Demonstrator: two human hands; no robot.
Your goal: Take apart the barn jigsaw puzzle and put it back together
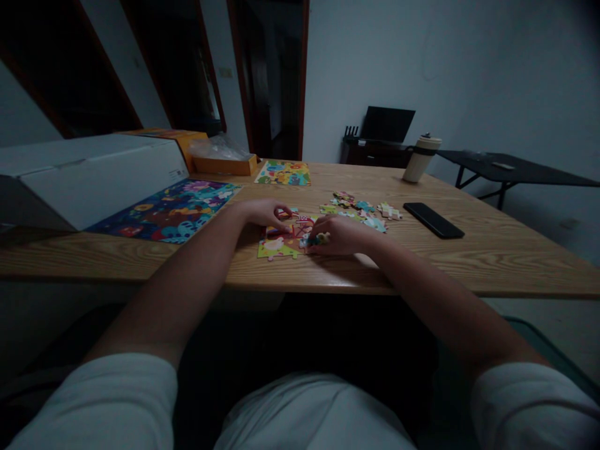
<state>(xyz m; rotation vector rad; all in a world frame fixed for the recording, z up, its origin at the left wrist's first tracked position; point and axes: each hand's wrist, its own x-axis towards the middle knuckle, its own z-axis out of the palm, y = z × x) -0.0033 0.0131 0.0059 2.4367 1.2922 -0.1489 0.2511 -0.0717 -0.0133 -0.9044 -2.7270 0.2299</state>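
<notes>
A partly joined jigsaw puzzle [274, 245], with a light bird figure on a green and brown ground, lies near the table's front edge. My left hand [265, 214] rests at its upper left, thumb and forefinger apart on the joined pieces, gripping nothing that I can see. At the puzzle's right side, my right hand [340, 235] has its fingers closed on a colourful puzzle piece [320, 239]. That piece lies low over the table against the joined part, and the fingers hide some of it. Beyond the right hand, several loose puzzle pieces [363, 205] are scattered, some overlapping.
A black phone [433, 220] and a cream tumbler [420, 160] stand to the right on the wooden table [497, 250]. Leftward are a dark blue picture sheet [173, 209], a white box [94, 175] and an orange tray [225, 165] holding clear plastic. A bright picture card [284, 173] lies behind.
</notes>
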